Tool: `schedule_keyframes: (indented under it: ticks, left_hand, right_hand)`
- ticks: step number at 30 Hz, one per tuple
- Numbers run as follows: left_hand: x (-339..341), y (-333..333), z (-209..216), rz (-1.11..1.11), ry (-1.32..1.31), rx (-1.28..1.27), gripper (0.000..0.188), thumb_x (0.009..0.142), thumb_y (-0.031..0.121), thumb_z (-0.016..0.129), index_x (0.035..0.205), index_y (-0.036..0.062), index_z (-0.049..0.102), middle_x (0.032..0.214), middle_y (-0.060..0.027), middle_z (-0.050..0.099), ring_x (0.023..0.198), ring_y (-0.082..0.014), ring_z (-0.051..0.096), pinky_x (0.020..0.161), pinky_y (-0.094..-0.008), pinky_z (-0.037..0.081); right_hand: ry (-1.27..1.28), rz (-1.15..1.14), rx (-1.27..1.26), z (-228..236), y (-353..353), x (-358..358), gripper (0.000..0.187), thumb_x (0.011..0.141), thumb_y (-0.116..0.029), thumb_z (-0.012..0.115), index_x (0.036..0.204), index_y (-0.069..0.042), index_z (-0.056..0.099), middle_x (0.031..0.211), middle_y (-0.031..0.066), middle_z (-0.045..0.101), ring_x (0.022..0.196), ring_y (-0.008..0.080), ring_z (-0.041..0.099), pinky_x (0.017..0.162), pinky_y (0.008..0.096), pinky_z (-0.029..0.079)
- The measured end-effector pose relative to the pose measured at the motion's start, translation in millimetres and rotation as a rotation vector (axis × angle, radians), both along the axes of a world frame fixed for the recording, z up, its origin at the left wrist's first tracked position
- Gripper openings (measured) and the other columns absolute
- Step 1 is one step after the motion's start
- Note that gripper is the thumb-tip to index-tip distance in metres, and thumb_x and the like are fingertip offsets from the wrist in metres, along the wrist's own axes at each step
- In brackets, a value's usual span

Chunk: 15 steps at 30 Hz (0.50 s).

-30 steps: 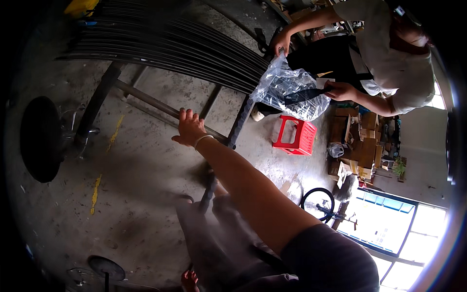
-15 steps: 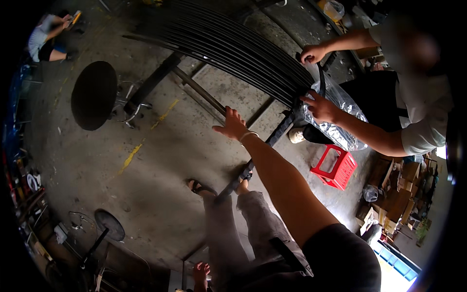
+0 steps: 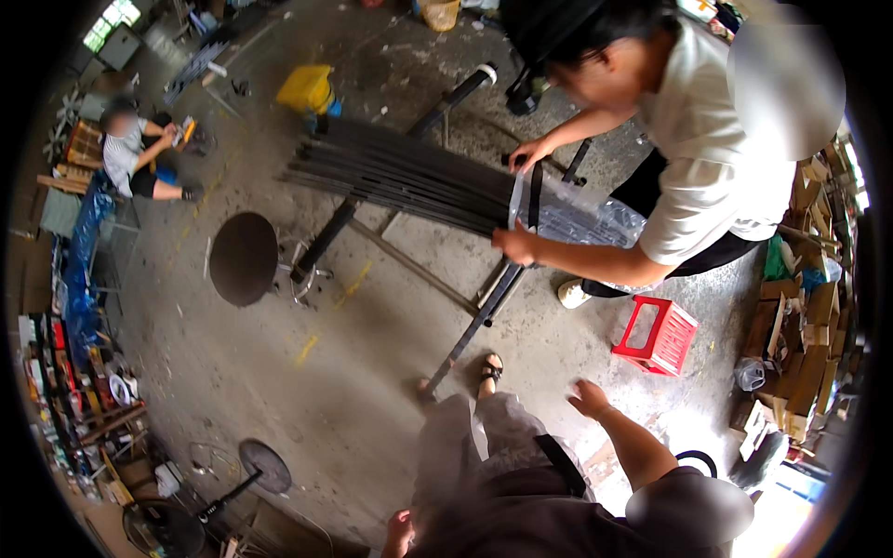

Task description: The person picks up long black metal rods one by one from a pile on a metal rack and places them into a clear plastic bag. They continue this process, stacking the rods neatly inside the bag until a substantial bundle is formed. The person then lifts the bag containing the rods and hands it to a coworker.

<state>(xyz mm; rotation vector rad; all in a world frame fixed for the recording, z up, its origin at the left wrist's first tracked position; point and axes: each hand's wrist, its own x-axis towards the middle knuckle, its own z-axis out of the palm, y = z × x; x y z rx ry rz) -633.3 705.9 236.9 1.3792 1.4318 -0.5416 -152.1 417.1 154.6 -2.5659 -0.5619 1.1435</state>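
My right hand (image 3: 589, 400) is held out over the floor by my right leg, its fingers apart and nothing in it. My left hand (image 3: 400, 532) hangs low beside my body at the lower edge, partly cut off; its finger pose is unclear. Ahead, a bundle of long black tubes (image 3: 400, 177) lies across a dark metal stand (image 3: 326, 244). A clear plastic sleeve (image 3: 595, 219) covers the bundle's right end. A co-worker in a white shirt bends over it, with one hand (image 3: 528, 153) at its far edge and the other hand (image 3: 516, 244) at its near edge.
A red plastic stool (image 3: 659, 337) stands right of my feet. A round dark stool (image 3: 244, 259) is on the left, a round-based stand (image 3: 265, 465) lower left. Cardboard (image 3: 805, 363) piles up at right. Another person (image 3: 139, 153) sits at far left. Far off is a yellow container (image 3: 305, 88).
My right hand has drawn back from near the stand toward my body, lower right. The view has shifted, showing more of the co-worker, whose hands stay at the sleeved end.
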Motion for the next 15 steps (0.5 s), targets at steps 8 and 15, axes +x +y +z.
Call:
schedule_keyframes:
  ticks: [8, 15]
  left_hand:
    - [37, 149, -19, 0.204, -0.097, -0.103, 0.024, 0.086, 0.010, 0.055, 0.108, 0.0016, 0.056, 0.076, -0.0030, 0.057, 0.065, -0.0104, 0.055, 0.051, -0.0232, 0.044]
    - [68, 222, -50, 0.048, -0.252, -0.032, 0.033, 0.086, 0.020, 0.060, 0.114, 0.0034, 0.053, 0.099, -0.0085, 0.062, 0.086, -0.0193, 0.062, 0.074, -0.0368, 0.052]
  right_hand:
    - [0.184, -1.164, -0.032, 35, -159, -115, 0.020, 0.079, -0.018, 0.063, 0.092, -0.004, 0.056, 0.068, 0.0084, 0.061, 0.051, 0.0141, 0.058, 0.042, 0.0273, 0.046]
    - [0.405, -1.207, 0.127, 36, -98, -203, 0.024, 0.082, -0.017, 0.063, 0.098, -0.001, 0.055, 0.071, 0.0086, 0.063, 0.059, 0.0154, 0.062, 0.049, 0.0286, 0.052]
